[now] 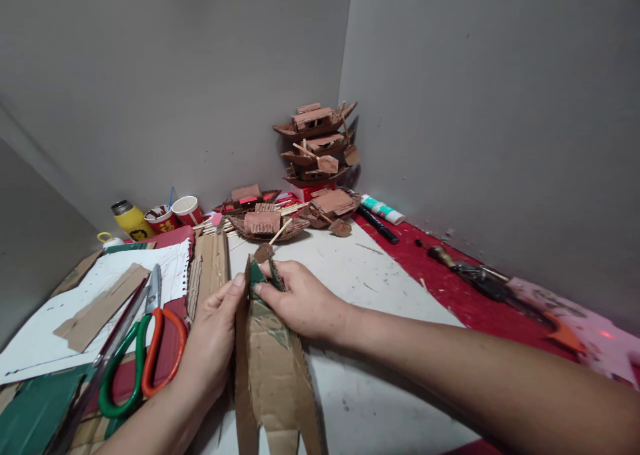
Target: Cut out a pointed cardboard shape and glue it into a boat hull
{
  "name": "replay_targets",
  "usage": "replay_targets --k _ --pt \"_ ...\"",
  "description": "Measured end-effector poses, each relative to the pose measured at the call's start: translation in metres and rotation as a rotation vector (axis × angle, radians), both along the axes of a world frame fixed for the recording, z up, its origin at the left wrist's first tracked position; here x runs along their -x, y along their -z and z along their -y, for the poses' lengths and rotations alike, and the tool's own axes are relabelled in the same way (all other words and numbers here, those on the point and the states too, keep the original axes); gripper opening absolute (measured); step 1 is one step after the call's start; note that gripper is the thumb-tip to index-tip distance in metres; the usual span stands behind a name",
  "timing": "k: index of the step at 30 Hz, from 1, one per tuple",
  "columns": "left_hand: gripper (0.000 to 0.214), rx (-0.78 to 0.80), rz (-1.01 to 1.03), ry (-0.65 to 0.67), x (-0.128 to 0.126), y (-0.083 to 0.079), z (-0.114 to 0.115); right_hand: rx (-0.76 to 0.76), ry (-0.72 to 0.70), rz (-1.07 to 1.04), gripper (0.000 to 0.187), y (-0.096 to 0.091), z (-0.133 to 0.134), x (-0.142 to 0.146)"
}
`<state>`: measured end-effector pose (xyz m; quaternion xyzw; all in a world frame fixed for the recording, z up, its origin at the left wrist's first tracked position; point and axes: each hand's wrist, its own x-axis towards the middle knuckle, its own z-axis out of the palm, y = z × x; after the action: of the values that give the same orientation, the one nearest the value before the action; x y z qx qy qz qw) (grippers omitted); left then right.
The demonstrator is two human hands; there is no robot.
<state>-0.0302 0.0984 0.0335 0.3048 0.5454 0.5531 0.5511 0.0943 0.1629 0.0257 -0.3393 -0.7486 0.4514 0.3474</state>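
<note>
A long strip of brown cardboard (273,368) with green print stands on edge on the table in front of me. My left hand (215,338) presses against its left side, fingers together and thumb near the top. My right hand (297,298) pinches the folded top end of the strip, thumb on the green patch. Just beyond my fingers lies a small brown cardboard boat (267,225) with a stick in it.
Green and orange scissors (145,355) lie at the left on paper and cardboard sheets (90,295). A stack of cardboard boats (320,141) stands in the corner. Cups (175,213), a yellow bottle (131,220), a glue tube (383,209), a black marker (379,226) and a dark tool (487,281) line the back and right.
</note>
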Motion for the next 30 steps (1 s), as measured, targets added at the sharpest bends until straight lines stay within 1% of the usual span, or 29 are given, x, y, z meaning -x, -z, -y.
replay_targets --k 4,5,6,9,12,14,16,19,21,26,28,30 --pt "0.037 0.015 -0.125 -0.171 0.0 0.005 0.002 -0.011 -0.005 0.004 0.013 0.001 0.0 0.0" --pt "0.039 0.017 -0.138 -0.193 0.0 0.006 0.002 -0.017 -0.004 0.008 0.013 0.001 0.0 0.0" --pt "0.04 0.023 -0.129 -0.198 -0.001 0.007 0.002 -0.026 -0.002 0.013 0.012 0.001 0.0 0.0" --pt "0.038 0.047 -0.022 -0.153 -0.005 0.008 0.004 -0.069 -0.003 0.038 0.012 0.001 -0.001 -0.001" --pt "0.035 0.072 0.066 -0.137 -0.01 0.006 0.005 -0.129 -0.006 0.094 0.016 -0.002 -0.001 -0.004" --pt "0.034 0.058 0.061 -0.139 -0.012 0.006 0.006 -0.162 -0.008 0.147 0.019 -0.005 -0.001 -0.006" --pt "0.035 0.016 0.01 -0.143 -0.013 0.007 0.008 -0.186 -0.008 0.205 0.02 -0.007 0.0 -0.007" --pt "0.038 -0.07 -0.068 -0.133 -0.014 0.007 0.01 -0.209 0.037 0.248 0.022 -0.008 0.003 -0.007" --pt "0.041 -0.12 -0.093 -0.121 -0.014 0.006 0.01 -0.22 0.086 0.167 0.022 -0.006 0.005 -0.007" --pt "0.041 -0.198 -0.16 -0.134 -0.017 -0.003 0.01 -0.249 0.185 -0.252 0.018 0.004 0.009 -0.004" --pt "0.038 -0.214 -0.203 -0.169 -0.018 -0.005 0.011 -0.299 0.205 -0.307 0.017 0.006 0.008 -0.004" --pt "0.036 -0.218 -0.232 -0.179 -0.018 -0.003 0.012 -0.374 0.209 -0.307 0.017 0.007 0.007 -0.003"
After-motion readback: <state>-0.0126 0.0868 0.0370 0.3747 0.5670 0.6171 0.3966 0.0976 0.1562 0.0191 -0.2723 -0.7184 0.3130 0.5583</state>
